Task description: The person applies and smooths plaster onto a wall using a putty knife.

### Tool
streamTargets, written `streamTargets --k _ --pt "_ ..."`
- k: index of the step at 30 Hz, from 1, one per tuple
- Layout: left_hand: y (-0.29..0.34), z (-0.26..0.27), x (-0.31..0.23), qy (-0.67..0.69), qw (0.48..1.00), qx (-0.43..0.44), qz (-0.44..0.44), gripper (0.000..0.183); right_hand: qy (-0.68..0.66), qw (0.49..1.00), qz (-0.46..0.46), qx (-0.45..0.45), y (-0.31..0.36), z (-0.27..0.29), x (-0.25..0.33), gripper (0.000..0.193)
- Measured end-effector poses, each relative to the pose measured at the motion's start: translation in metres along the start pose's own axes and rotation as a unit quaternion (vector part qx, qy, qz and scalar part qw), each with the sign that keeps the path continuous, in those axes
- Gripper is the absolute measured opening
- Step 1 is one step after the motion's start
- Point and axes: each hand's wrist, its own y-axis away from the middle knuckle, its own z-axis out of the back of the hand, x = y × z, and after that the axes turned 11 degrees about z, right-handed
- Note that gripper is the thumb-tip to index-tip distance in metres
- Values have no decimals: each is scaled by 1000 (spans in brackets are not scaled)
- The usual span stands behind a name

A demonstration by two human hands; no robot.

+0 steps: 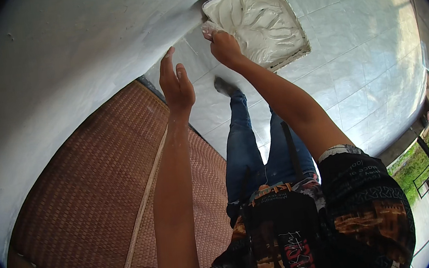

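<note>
Right grip [226, 48], closed around a pale-smeared tool [208, 30], is at the left edge of a shallow rectangular tray [291, 60] of ridged off-white paste [264, 17] on the pale floor [340, 29]. Left grip [176, 86], fingers extended and thumb apart, is near the wall [84, 59]. Light and red lettering marks the person's dark shirt [284, 232].

The small pale tool [208, 30] in my right hand [226, 49] looks smeared with whitish residue. The thick, creamy white paste [259, 17] is wet-looking, ridged and softly shiny; its square pale tray [291, 60] has a rough, crusted rim. I see glossy grey floor tiles [357, 43], a smooth, dull white wall [74, 60], a coarse reddish-brown woven mat [93, 185], my matt blue denim jeans [242, 146] and black printed cloth shirt [369, 211].
</note>
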Motion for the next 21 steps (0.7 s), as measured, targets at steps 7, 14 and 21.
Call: streamTargets --k 7,14,21 --pt "-8 -7 -8 0 1000 -5 -2 45 -360 928 -96 12 24 6 -3 23" --pt "-7 -9 -13 -8 1000 -5 3 46 -753 537 -346 -160 24 -6 -33 11" --pt "-7 -16 -12 -9 1000 5 10 46 -763 423 -475 -115 89 -61 1 5"
